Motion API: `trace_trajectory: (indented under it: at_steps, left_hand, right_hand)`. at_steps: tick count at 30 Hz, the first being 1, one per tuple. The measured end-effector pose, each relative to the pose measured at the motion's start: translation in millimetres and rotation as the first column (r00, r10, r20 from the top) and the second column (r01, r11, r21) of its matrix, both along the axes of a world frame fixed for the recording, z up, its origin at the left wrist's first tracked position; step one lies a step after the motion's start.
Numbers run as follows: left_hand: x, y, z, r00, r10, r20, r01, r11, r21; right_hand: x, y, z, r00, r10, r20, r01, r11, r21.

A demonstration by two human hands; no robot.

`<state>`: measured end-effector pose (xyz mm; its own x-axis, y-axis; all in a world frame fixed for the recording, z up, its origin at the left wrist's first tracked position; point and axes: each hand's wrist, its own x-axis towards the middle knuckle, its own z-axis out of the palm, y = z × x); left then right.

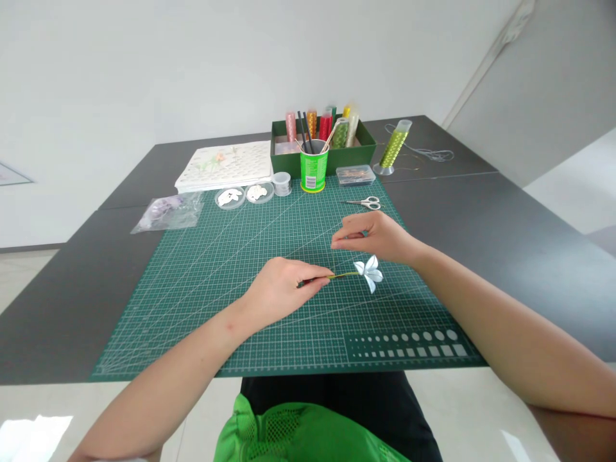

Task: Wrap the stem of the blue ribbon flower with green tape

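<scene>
Pinching a thin green wire stem [342,275] between thumb and fingertips, the left hand [282,289] rests on the green gridded cutting mat [216,269], near the mat's middle. A small white petalled paper flower [369,272] sits at the stem's far end, just right of that pinch and clear of the fingers. The right hand [373,236] hovers just above the flower, fingertips pressed together on what looks like a fine thread; too thin to confirm. At the mat's far edge: small silver scissors [366,203], a green cylindrical can of sticks [314,168], two round clear dishes [244,194].
</scene>
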<state>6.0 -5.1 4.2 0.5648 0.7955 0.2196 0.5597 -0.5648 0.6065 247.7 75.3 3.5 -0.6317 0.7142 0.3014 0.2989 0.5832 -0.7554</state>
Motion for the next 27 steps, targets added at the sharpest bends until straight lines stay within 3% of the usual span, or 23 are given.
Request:
trace_trajectory:
  at_steps: [3,7,11,16,20,23,25,27]
  left_hand:
    - [-1,-1,1.5,0.996,0.022,0.084,-0.025,0.999,0.029]
    - [-2,-1,4.6,0.960,0.178,0.216,-0.190,0.981,0.033]
    - [-4,2,6.3,0.882,0.313,0.352,-0.309,0.949,-0.069]
    - [-5,7,6.6,0.818,0.391,0.423,-0.309,0.918,-0.249]
    - [-7,12,6.0,0.765,0.432,0.478,-0.287,0.893,-0.346]
    - [-8,13,5.7,0.742,0.452,0.495,-0.283,0.881,-0.379]
    - [-8,13,6.1,0.741,0.452,0.497,-0.281,0.881,-0.381]
    - [-8,12,7.0,0.748,0.446,0.493,-0.275,0.883,-0.382]
  right_hand:
    - [-2,4,-3.7,0.999,0.026,-0.022,-0.029,0.987,-0.159]
    - [-7,2,-7.1,0.999,-0.012,-0.044,-0.001,0.961,-0.278]
    - [-15,-5,-7.6,0.995,-0.051,-0.085,0.013,0.918,-0.396]
    - [-20,-8,-8.0,0.991,-0.116,-0.063,0.073,0.881,-0.467]
    - [-6,5,-12.1,0.975,-0.153,0.162,0.200,0.922,-0.332]
    - [10,15,-15.1,0.910,-0.276,0.311,0.333,0.931,-0.149]
    - [18,19,-14.8,0.858,-0.399,0.324,0.419,0.908,0.007]
    - [20,18,-11.7,0.836,-0.497,0.233,0.476,0.868,0.140]
